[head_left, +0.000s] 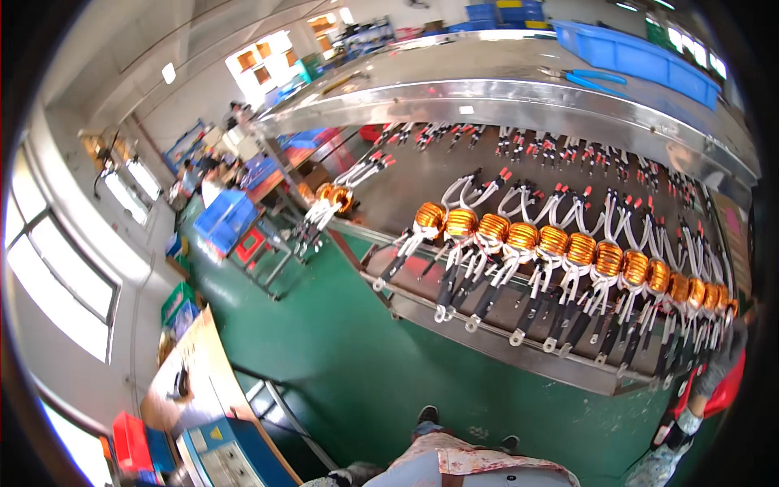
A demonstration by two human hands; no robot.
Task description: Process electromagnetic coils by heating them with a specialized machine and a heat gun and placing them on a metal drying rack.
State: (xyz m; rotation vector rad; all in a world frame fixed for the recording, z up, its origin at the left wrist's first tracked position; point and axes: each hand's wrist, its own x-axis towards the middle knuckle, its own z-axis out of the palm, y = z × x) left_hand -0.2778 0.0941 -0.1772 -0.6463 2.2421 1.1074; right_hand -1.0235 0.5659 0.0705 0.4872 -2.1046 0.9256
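A long row of toroidal coils [553,241], wound in orange copper wire, lies along the edge of a metal shelf [568,176]. White sleeved leads come off both sides, and the near ones hang over the edge with black sleeves and metal ring lugs [517,337]. At the far right, my right hand [722,365], in a grey glove, is up beside the last coils of the row. Its fingers fade into the dark rim, so any grip is hidden. What appears to be my left hand [359,472] is low by my apron, its fingers not readable.
Above the shelf, a metal tabletop [454,69] carries blue-handled pliers [596,79] and a blue bin [641,61]. A red bin [722,390] is by my right forearm. At lower left, a wooden bench [203,365] holds a blue machine [231,454]. People [213,174] sit farther back.
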